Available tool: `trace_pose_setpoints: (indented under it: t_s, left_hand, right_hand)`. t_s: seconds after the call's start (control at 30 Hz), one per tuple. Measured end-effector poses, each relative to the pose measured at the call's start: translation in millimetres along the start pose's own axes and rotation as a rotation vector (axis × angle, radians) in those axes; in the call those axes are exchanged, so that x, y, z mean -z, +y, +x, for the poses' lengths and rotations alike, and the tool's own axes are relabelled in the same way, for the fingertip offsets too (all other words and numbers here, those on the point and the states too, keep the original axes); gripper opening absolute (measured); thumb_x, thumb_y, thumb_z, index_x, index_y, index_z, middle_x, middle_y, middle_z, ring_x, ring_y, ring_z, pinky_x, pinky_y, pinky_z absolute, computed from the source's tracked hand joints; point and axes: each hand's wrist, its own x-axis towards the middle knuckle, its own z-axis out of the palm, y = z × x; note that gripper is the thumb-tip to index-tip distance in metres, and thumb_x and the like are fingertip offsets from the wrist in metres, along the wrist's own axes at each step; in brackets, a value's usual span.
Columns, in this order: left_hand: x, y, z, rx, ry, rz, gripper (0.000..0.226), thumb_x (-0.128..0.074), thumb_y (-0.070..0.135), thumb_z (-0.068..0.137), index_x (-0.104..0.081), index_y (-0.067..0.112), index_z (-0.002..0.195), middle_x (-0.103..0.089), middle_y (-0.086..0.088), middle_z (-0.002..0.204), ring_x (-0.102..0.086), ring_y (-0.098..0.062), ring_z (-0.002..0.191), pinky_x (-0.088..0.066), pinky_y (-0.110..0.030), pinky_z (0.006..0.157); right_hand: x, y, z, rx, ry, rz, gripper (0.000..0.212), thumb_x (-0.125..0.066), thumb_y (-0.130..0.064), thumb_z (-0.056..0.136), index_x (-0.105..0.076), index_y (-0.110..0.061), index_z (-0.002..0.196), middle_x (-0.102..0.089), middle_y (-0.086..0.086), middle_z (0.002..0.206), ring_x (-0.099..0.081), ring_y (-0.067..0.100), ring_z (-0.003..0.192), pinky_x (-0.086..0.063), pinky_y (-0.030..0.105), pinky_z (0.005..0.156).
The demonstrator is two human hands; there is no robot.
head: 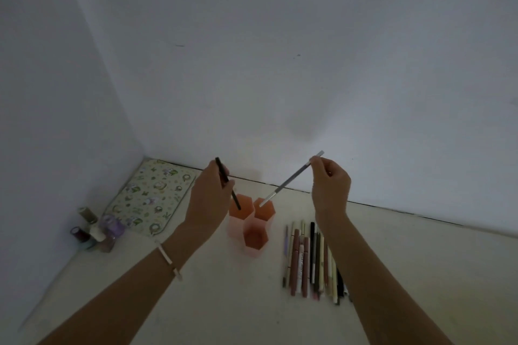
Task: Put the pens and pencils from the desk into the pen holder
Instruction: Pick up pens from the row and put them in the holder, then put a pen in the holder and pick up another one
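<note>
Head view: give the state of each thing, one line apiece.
left hand: pinches black pen
black pen: tilted, tip in back-left cell
right hand: pinches grey pen
grey pen: tilted, tip at back-right cell
pen holder: upright, front cell empty
row of pens: lying on desk

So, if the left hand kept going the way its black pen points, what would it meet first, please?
Most likely the back-left orange cell of the pen holder: the black pen in the left hand tips into its mouth, though depth is unclear.
</note>
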Motion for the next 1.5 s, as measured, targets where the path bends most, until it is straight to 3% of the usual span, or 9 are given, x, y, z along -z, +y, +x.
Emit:
trace_pose_setpoints:
  t_s: [0.27,0.43,0.57,0.7,0.87,1.0,1.13,1.33,1.5]
  left_hand:
    - [-20,-24,-17,0.066,-0.039,0.066,0.035,-0.069,0.044,0.077,-0.054,0.028,0.104,-0.056,0.011,0.090,-0.056,-0.009,0.080,-0.048,-0.027,0.070]
    - [14,-13,-14,0.050,0.090,-0.008,0.010,-0.055,0.023,0.082,-0.054,0.024,0.092,-0.059,0.008,0.078,-0.057,-0.012,0.070,-0.048,-0.031,0.063]
    - [18,-3,-39,0.023,-0.067,0.005,0.020,-0.052,0.013,0.087,-0.052,0.023,0.069,-0.055,0.005,0.059,-0.050,-0.010,0.050,-0.039,-0.023,0.048]
    - [-9,7,-71,0.003,-0.356,0.045,0.016,-0.050,0.019,0.091,-0.058,0.022,0.076,-0.062,0.006,0.067,-0.056,-0.004,0.054,-0.041,-0.014,0.047]
    - [-76,33,-76,-0.088,-0.566,0.294,0.023,-0.044,0.019,0.097,-0.059,0.009,0.111,-0.064,-0.007,0.105,-0.061,-0.024,0.096,-0.049,-0.032,0.082]
    - [-135,46,-84,-0.038,-0.600,0.371,0.023,-0.042,0.013,0.099,-0.053,0.007,0.117,-0.060,-0.010,0.117,-0.060,-0.022,0.104,-0.049,-0.031,0.090]
    - [-156,47,-80,0.101,-0.544,0.511,0.020,-0.072,0.030,0.080,-0.073,0.014,0.094,-0.071,0.000,0.088,-0.068,-0.006,0.080,-0.053,-0.014,0.071]
    - [-177,35,-78,0.181,-0.415,0.539,0.024,-0.041,0.016,0.099,-0.057,0.010,0.115,-0.067,-0.002,0.104,-0.066,-0.008,0.094,-0.053,-0.019,0.077]
    - [-172,39,-77,0.016,-0.478,0.626,0.024,-0.050,0.010,0.096,-0.051,0.004,0.118,-0.064,-0.008,0.112,-0.065,-0.018,0.100,-0.052,-0.025,0.081]
  right_hand:
    - [-24,18,-28,0.162,0.058,-0.078,0.013,-0.061,-0.023,0.092,-0.068,-0.012,0.092,-0.062,-0.004,0.086,-0.053,0.001,0.066,-0.042,0.007,0.060]
    - [-39,27,-40,0.323,-0.064,-0.209,0.016,-0.061,-0.023,0.092,-0.061,-0.032,0.079,-0.058,-0.010,0.080,-0.053,0.001,0.067,-0.044,0.014,0.061]
    - [-53,48,-47,0.302,-0.169,-0.350,0.010,-0.062,-0.027,0.091,-0.071,-0.022,0.091,-0.062,-0.009,0.082,-0.057,0.003,0.070,-0.046,0.019,0.068]
    - [-47,53,-45,0.225,-0.339,-0.548,0.033,-0.064,-0.020,0.084,-0.069,-0.020,0.117,-0.064,-0.006,0.094,-0.060,0.010,0.080,-0.053,0.031,0.079]
    - [-3,29,-11,0.211,-0.162,-0.440,0.040,-0.058,-0.006,0.087,-0.061,-0.017,0.125,-0.063,-0.004,0.091,-0.052,0.005,0.063,-0.049,0.022,0.069]
    - [37,30,7,0.194,-0.056,-0.412,0.034,-0.055,-0.004,0.087,-0.066,-0.015,0.118,-0.066,0.000,0.086,-0.048,0.005,0.050,-0.044,0.014,0.056]
    - [67,51,10,0.149,-0.055,-0.429,0.032,-0.056,-0.002,0.087,-0.067,-0.016,0.114,-0.063,-0.003,0.078,-0.047,0.004,0.047,-0.044,0.015,0.054]
    - [88,72,7,0.118,-0.075,-0.443,0.033,-0.056,0.000,0.086,-0.065,-0.018,0.112,-0.061,-0.009,0.073,-0.050,-0.001,0.044,-0.039,0.009,0.045]
    - [88,78,6,0.116,-0.077,-0.429,0.033,-0.056,0.000,0.086,-0.065,-0.018,0.112,-0.062,-0.007,0.076,-0.050,-0.002,0.044,-0.040,0.008,0.045]
